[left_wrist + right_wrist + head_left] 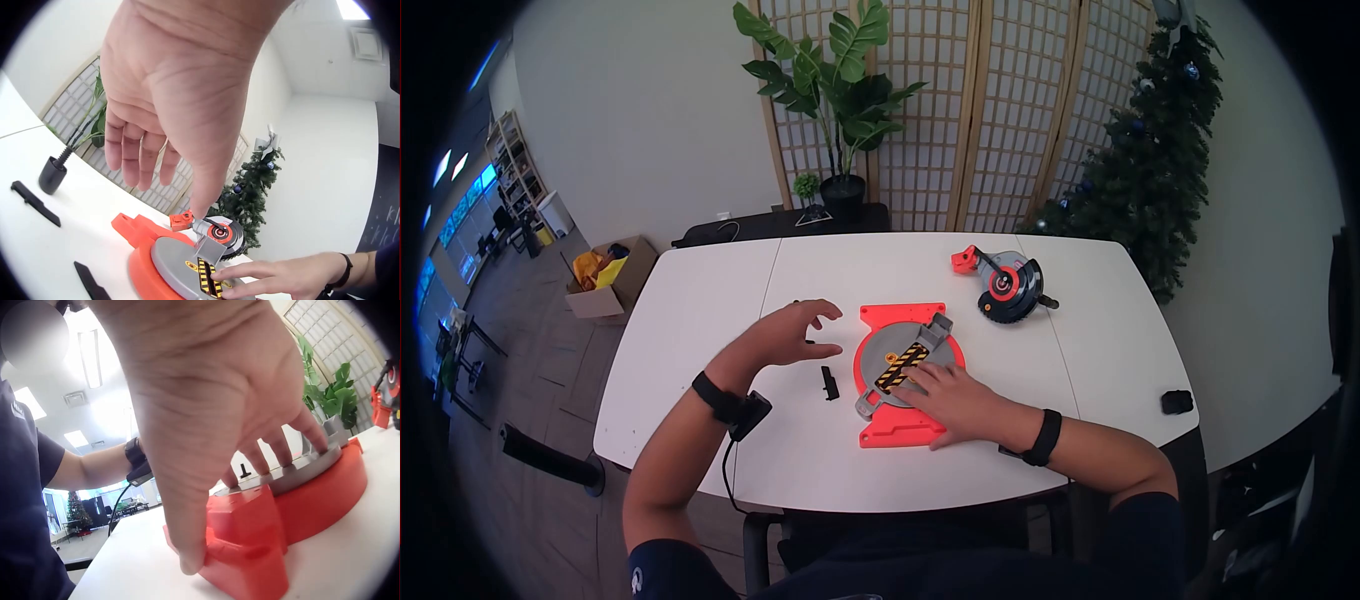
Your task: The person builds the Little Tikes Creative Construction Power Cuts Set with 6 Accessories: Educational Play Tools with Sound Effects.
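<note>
A toy mitre saw base (903, 430) in orange-red plastic lies flat on the white table, with a grey round plate (878, 352) on top. A yellow-and-black striped strip (911, 357) crosses the plate. My right hand (965, 402) rests on this base, its spread fingertips on the grey plate and its thumb down by the red side in the right wrist view. Over the table to the left, my left hand (785, 333) hovers with relaxed fingers and nothing in them. A small black plastic piece (830, 383) lies between the hands, left of the base.
The toy saw head (1008, 286), with its round black blade and red end, lies at the back right. Left of the base are a black threaded knob (54, 175) and a slim black bar (35, 203). A small black object (1176, 402) sits near the table's right edge.
</note>
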Demonstrator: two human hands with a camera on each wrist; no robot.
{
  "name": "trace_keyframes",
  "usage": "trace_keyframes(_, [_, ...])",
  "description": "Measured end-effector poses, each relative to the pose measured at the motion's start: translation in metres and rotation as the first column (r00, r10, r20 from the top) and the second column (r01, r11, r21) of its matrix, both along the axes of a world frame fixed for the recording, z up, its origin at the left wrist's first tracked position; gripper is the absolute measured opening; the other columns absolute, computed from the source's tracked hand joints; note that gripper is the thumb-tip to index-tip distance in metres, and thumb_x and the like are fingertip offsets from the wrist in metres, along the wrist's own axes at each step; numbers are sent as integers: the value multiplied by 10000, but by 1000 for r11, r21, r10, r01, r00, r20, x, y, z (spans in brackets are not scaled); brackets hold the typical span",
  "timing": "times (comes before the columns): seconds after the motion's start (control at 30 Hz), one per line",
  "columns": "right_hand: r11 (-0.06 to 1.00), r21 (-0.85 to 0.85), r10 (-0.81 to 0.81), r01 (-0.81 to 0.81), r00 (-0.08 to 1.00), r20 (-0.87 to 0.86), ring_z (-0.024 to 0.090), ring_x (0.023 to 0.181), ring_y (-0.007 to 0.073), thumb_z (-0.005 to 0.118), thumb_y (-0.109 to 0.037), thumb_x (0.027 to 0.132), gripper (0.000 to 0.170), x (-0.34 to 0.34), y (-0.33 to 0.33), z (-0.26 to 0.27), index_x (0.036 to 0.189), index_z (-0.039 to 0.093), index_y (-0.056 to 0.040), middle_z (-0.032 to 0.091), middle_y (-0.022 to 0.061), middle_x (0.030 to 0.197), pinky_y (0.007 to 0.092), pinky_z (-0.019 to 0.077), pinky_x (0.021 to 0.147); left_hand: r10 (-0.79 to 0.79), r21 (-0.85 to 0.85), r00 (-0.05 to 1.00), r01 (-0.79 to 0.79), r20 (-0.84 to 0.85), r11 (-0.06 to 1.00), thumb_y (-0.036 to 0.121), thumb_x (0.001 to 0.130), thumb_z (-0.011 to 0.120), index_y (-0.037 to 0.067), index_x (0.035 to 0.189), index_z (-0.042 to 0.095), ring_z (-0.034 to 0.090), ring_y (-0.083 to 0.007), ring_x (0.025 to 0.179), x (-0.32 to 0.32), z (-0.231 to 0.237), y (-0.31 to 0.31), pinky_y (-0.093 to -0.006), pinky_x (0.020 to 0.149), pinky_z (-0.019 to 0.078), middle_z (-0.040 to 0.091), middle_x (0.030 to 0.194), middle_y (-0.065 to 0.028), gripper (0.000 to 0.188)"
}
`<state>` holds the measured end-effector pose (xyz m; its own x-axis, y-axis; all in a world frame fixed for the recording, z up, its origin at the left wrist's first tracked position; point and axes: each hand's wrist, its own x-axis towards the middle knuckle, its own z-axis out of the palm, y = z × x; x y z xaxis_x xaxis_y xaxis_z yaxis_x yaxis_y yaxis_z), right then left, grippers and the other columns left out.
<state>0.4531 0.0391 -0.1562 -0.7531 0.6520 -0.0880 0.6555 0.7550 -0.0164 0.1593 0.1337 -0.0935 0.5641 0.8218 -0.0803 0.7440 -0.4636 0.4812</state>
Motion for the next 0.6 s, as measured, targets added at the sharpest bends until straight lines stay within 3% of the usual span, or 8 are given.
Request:
trace_keyframes(0.07, [1000,-20,-16,17,999,33,346,1402,398,864,-425,677,992,0,2,0,1495,368,-164,353,192,1519,511,363,1091,-14,-7,1000,14,8,1000,324,845,777,83,1288,567,619,-248,1111,2,-6,4,-369,913,532,620,1262,-98,547])
trace_keyframes(0.17, [1000,-7,24,-24,1000,12,367,1395,362,884,-358,666,978,5,10,-8,1482,380,-170,360,176,1517,551,396,1046,-31,-9,999,31,5,999,328,843,779,84,1302,558,606,-260,1143,4,-15,8,-374,917,533,611,1280,-104,564])
trace_keyframes(0.37, [994,-96,45,-45,999,0,328,1453,273,866,-208,672,946,19,24,1,1489,389,-203,325,85,1580,572,358,1098,-19,-25,1000,19,-18,1000,333,843,779,95,1336,537,566,-273,1218,8,-30,18,-378,968,508,577,1334,-112,598])
trace_keyframes(0.43, [992,-126,22,-12,997,75,296,1476,237,765,-58,766,816,23,25,8,1480,409,-227,331,34,1588,570,348,1113,-24,-19,1000,23,-20,1000,334,844,778,98,1342,534,558,-278,1230,8,-33,21,-382,991,495,568,1347,-114,603])
trace_keyframes(0.6, [978,-207,1,1,1000,9,286,1484,225,611,109,811,760,33,35,4,1464,434,-236,323,-1,1602,524,383,1102,-55,-41,994,51,-94,998,344,830,784,73,1401,480,494,-316,1313,20,-40,31,-400,1082,428,516,1410,-162,702])
